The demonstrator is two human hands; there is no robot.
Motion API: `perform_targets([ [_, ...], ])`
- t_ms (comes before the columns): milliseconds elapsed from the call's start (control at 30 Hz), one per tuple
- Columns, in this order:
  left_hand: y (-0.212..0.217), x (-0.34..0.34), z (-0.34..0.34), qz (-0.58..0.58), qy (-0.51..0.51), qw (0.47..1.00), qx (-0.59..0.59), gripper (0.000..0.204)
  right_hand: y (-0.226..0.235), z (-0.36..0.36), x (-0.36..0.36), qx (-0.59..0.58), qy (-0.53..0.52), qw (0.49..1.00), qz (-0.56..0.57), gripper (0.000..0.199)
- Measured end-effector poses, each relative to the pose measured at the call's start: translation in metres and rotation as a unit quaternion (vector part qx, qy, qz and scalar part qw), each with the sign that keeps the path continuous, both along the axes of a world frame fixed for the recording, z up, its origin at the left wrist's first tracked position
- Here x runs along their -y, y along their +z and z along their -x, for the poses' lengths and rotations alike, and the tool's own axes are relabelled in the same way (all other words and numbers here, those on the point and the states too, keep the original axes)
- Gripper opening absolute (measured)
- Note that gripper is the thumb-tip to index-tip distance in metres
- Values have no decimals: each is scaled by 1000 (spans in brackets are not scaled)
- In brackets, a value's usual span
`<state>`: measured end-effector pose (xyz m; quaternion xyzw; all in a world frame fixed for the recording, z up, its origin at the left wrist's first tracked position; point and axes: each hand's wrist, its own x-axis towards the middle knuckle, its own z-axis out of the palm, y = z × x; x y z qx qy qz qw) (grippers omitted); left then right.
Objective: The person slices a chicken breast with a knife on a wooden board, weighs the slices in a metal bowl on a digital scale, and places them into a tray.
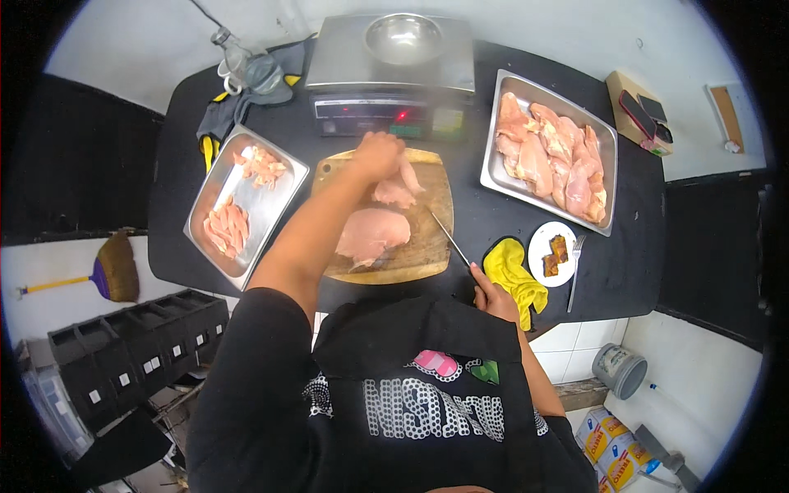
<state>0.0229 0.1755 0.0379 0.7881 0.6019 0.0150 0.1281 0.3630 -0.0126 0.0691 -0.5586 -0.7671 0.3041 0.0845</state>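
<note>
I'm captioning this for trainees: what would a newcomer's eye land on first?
Probably the tray of raw chicken at the upper right, then the yellow cloth below it. In the middle, the left hand is at a chicken piece on the wooden board; the right hand holds a knife over its right edge.

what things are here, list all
table: 1, black, centre
board: 1, brown, table middle
trays: 2, silver, flanking board
chicken: many, pink, trays and board
knife: 1, silver, at board
scale: 1, silver, far side
bowl: 1, silver, on scale
glassware: several, clear, far left
fabric: some, grey, beside glassware
cloth: 1, yellow, near right
plate: 1, white, beside cloth
food: 2, brown, on plate
fork: 1, silver, beside plate
box: 1, brown, far right
devices: 2, dark, on box
broom: 1, brown, left wall
bins: several, black, lower left
bucket: 1, grey, lower right
cartons: several, yellow-white, below bucket
left hand: 1, bare, at chicken
right hand: 1, bare, on knife
</note>
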Motion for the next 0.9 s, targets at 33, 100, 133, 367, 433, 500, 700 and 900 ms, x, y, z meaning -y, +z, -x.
perform_targets([
  [33,7,-1,-2,-2,-8,1000,-2,24,-2,-1,2,-8,-6,1000,-2,49],
  [100,25,4,-2,89,173,946,259,26,-4,-2,4,-21,-15,1000,-6,49],
  [133,30,4,0,88,169,948,255,26,-6,-2,5,-11,-14,1000,-3,49],
  [367,85,-30,11,-21,136,949,285,24,-10,-4,4,-22,-21,999,14,49],
  [433,110,-56,15,-82,118,961,237,26,-15,-6,4,-21,-25,999,14,49],
  [500,143,-77,12,-94,120,962,225,26,-16,-7,6,-19,-31,999,13,48],
  [700,128,-139,55,-98,158,961,206,55,-13,-2,5,-42,-32,998,16,48],
  [900,118,-151,91,-115,174,962,178,40,-16,-4,9,-82,-54,995,13,50],
])
